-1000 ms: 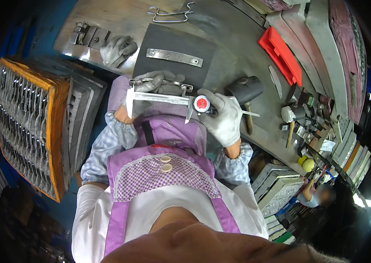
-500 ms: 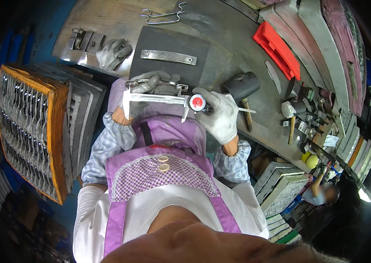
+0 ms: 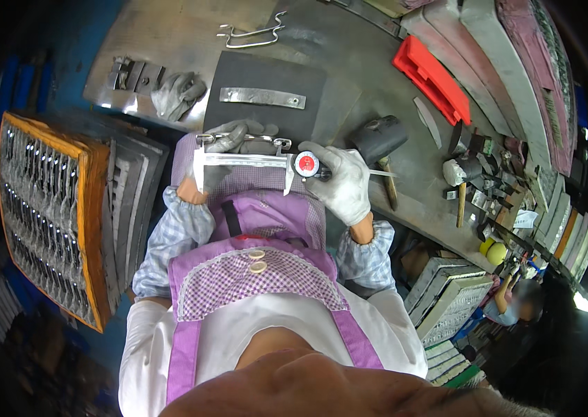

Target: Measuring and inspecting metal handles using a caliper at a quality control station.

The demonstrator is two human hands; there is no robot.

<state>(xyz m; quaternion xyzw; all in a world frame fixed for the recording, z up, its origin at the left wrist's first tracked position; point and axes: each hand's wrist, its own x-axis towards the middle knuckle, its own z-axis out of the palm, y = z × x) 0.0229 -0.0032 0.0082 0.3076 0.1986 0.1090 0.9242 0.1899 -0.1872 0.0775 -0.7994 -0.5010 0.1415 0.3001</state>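
Note:
In my right hand [image 3: 344, 182], gloved in white, is a dial caliper [image 3: 245, 160] with a red-faced dial, its thumb and fingers around the dial end. The caliper lies level, its jaws apart. My left hand [image 3: 235, 133], in a grey glove, is closed on a shiny bent metal handle [image 3: 282, 144] just beyond the caliper. The upper jaws lie by the handle's two ends; whether they touch, I cannot tell. Beyond my hands, a curved metal strip [image 3: 263, 97] rests on a dark square pad [image 3: 238, 69].
A black mallet [image 3: 379, 137] lies right of my hands, near a red tray [image 3: 433, 80]. Two bent wire handles [image 3: 252, 33] lie at the back. A crumpled glove [image 3: 177, 95] sits left. An orange-edged rack [image 3: 89, 229] stands left; another person [image 3: 506, 302] is far right.
The caliper and both hands have shifted slightly left and down in the picture, while the bench things have also shifted a little. Both holds are unchanged.

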